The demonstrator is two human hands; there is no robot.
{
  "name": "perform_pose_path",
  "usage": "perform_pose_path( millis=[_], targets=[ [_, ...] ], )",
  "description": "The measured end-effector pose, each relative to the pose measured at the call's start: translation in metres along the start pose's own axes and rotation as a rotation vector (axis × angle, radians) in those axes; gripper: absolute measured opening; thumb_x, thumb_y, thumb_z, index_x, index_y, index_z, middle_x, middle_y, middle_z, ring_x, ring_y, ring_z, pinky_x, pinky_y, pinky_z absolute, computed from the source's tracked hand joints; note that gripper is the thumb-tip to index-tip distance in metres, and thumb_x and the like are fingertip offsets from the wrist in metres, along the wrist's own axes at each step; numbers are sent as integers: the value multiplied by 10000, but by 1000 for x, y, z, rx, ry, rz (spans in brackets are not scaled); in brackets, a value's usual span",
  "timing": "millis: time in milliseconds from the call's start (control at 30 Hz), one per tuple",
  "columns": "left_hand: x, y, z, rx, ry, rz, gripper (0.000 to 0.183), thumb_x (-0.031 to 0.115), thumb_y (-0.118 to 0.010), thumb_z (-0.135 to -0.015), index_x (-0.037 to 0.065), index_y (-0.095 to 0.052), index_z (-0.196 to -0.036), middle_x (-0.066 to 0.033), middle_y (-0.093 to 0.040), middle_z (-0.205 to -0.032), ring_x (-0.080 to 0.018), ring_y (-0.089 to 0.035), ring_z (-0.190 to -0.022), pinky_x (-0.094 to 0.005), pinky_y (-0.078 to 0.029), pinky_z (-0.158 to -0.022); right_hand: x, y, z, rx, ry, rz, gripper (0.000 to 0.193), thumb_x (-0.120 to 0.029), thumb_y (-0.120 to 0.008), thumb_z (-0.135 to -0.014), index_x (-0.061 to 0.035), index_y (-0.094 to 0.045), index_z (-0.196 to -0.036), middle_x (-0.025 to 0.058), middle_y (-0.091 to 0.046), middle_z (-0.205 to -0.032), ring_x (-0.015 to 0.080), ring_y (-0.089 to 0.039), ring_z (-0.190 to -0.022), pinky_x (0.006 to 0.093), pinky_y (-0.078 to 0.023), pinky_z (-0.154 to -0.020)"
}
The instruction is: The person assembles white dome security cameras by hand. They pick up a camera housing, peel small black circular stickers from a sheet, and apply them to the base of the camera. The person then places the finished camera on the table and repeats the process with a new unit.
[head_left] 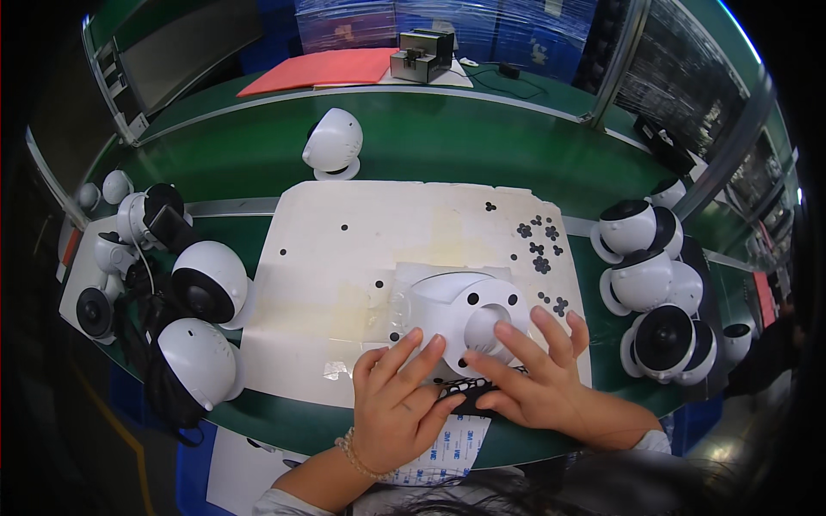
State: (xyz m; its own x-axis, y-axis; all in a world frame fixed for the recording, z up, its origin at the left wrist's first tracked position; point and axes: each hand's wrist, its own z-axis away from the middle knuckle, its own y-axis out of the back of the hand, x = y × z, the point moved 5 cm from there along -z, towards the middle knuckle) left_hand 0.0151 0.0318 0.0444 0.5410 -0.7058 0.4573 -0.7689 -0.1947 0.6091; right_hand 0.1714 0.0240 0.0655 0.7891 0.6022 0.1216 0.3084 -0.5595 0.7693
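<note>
On the pale board in front of me lies a white rounded housing, its flat face with a round hollow turned toward me. Small black dots sit around that face. My right hand has its fingers spread over the housing, the index fingertip at a lower dot. My left hand pinches a black perforated sheet between thumb and finger at the housing's near edge; its other fingers stretch up beside the housing. Both hands partly hide the sheet. Printed backing paper lies below.
Several white camera-like units with black faces stand at left and right. One more white unit stands beyond the board. Loose black dots and clusters lie at the board's right. A metal device sits on the back shelf.
</note>
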Motion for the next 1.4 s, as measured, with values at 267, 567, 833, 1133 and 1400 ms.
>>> perform_pose_path(
  millis=[267, 567, 833, 1133, 1400],
  targets=[
    [1, -2, -1, 13, -24, -16, 191, 174, -688, -678, 59, -539, -640, -115, -514, -1230, -281, -431, -1167, -405, -314, -831, 0, -7, -12, 70, -117, -579, 236, -247, -708, -677, -187, -637, -894, 42, -491, -1218, 290, -343, -1192, 409, -262, -911],
    [0, -3, 2, -1, -14, -40, 229, 196, -706, -658, 60, -525, -624, -124, -509, -1233, -291, -438, -1151, -401, -310, -813, 13, -4, 6, 90, -220, -590, 125, -160, -668, -708, -141, -595, -808, 58, -468, -1237, 308, -342, -1189, 401, -286, -897],
    [1, -5, 1, 6, -30, -54, 250, 197, -711, -654, 55, -509, -613, -120, -506, -1236, -293, -437, -1150, -399, -307, -804, -2, 0, -6, 149, -116, -499, 163, -171, -684, -691, -148, -628, -842, 61, -480, -1227, 311, -345, -1182, 387, -275, -918],
    [0, -4, 1, 13, -24, -52, 286, 209, -718, -655, 58, -490, -572, -116, -509, -1233, -295, -434, -1149, -400, -298, -804, 20, 2, 11, 56, -245, -614, 98, -153, -659, -724, -132, -642, -818, 98, -462, -1253, 326, -291, -1225, 411, -241, -967],
    [-2, -9, 2, 22, -26, -42, 296, 221, -722, -658, 56, -489, -579, -121, -508, -1234, -298, -430, -1154, -391, -295, -795, 37, -14, 21, -25, -427, -734, 80, -151, -631, -769, -99, -642, -830, 157, -403, -1288, 363, -242, -1257, 438, -203, -1008]
  ],
)
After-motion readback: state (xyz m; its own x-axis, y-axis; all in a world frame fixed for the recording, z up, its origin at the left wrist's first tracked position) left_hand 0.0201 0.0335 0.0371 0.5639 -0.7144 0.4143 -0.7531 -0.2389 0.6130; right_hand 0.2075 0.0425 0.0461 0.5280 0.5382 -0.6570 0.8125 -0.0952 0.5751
